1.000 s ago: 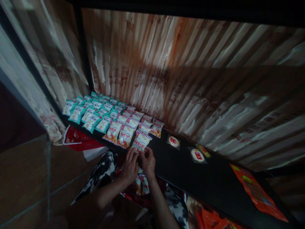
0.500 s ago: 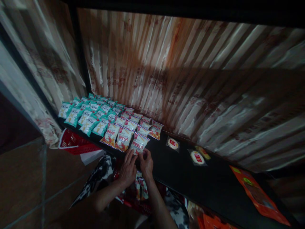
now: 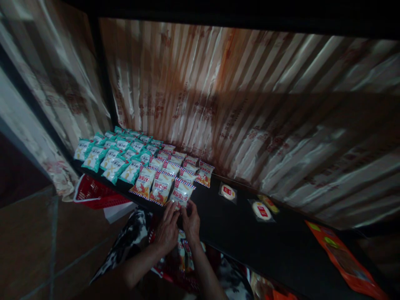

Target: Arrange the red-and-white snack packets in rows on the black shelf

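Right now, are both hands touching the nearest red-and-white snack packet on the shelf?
Touching. The head view shows fingertips of the left hand and right hand on the near edge of the snack packet, no gap.

Packet colours — black shelf (image 3: 250, 246)

Teal-and-white packets (image 3: 109, 156); red-striped white-and-orange packets (image 3: 162, 189); orange pouch (image 3: 346, 258); red basket (image 3: 93, 192) — wall (image 3: 237, 104) rust-streaked, ribbed.

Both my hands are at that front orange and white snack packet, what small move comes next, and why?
Probably release the orange-and-white foil snack packet: it looks level with its front row. Then your right hand could take another from the similar packets below the black shelf edge, since bare shelf shows to its right.
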